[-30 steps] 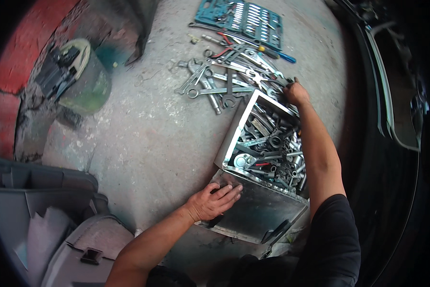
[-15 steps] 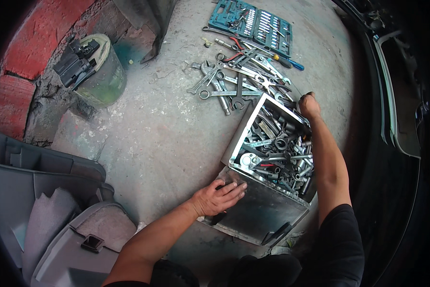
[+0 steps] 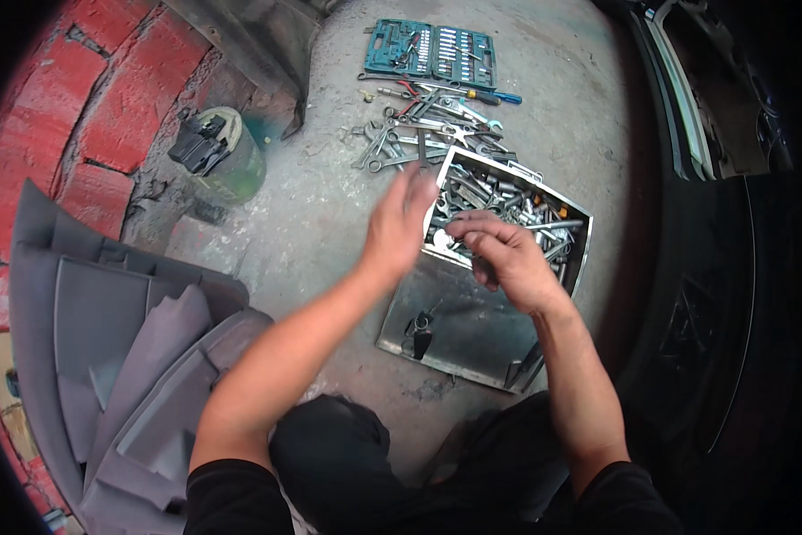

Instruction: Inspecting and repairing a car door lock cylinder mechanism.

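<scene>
Hovering over the toolbox [image 3: 472,334] rim: left hand [image 3: 399,223], right hand [image 3: 501,257].

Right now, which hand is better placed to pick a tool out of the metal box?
Probably the right hand: it hovers curled over the tools in the box. The left hand is raised at its outer edge.

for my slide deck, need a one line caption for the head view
Both hands, left hand and right hand, raised over an open metal toolbox full of wrenches, on concrete.
</scene>
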`<act>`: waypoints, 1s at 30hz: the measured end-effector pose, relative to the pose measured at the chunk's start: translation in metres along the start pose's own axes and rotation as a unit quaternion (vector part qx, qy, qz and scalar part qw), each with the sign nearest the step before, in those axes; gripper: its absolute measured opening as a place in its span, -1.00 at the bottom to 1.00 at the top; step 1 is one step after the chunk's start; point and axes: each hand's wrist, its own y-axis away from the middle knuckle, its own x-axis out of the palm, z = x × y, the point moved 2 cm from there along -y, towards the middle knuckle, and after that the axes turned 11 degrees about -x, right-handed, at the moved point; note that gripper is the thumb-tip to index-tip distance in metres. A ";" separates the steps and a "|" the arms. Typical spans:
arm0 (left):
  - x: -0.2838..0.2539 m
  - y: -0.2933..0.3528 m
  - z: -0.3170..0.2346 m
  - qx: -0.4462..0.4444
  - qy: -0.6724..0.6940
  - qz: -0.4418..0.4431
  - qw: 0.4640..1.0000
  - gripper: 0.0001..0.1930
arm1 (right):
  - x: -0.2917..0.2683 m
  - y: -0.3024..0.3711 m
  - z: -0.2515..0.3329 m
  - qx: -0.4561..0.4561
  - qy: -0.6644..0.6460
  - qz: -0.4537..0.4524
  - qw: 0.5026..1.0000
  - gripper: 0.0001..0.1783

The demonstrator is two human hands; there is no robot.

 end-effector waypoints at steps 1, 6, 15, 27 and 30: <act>-0.008 -0.006 -0.039 0.014 0.106 0.028 0.994 -0.50 | 0.012 0.011 0.005 0.015 -0.002 0.009 1.000 -0.71; 0.005 0.054 -0.118 -0.021 0.056 0.064 0.996 -0.68 | 0.017 0.051 0.001 0.000 -0.158 -0.022 0.987 -0.72; 0.008 0.180 -0.133 0.216 -0.418 -0.110 0.876 -0.57 | -0.008 0.072 -0.022 -0.094 -0.355 -0.036 0.929 -0.59; 0.015 0.203 -0.119 0.196 -0.549 -0.048 0.811 -0.49 | 0.003 0.079 -0.011 -0.112 -0.236 -0.112 0.959 -0.51; 0.012 0.200 -0.114 0.200 -0.550 -0.031 0.810 -0.50 | 0.005 0.081 -0.009 -0.104 -0.211 -0.100 0.967 -0.52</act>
